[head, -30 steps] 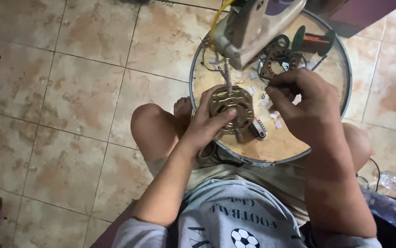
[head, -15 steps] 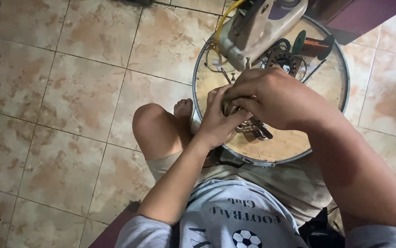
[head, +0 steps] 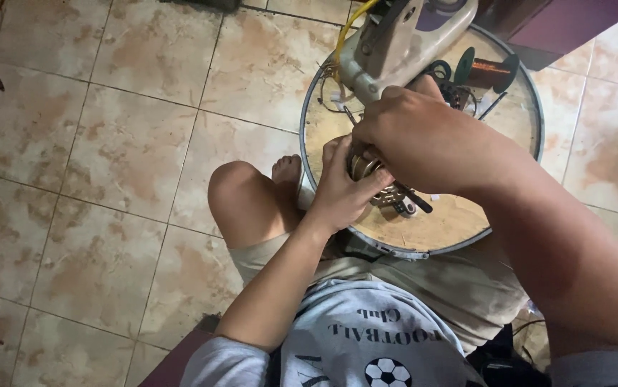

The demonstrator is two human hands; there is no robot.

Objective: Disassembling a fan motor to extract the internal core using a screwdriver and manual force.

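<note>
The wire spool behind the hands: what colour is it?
Copper-coloured winding between dark green end discs on the spool, seen in the head view.

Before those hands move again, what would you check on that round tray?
1. Left hand steadying the small metal motor part from below: ok.
2. Right hand on top of the part: ok, though it hides the fingertips.
3. What the right fingers grip, tool or wire: cannot tell.
4. Part resting over the round wooden tray, not past its metal rim: ok.
5. Copper wire spool lying apart from both hands: ok.
6. Grey machine housing crowding the space just above the right hand: not ok.
</note>
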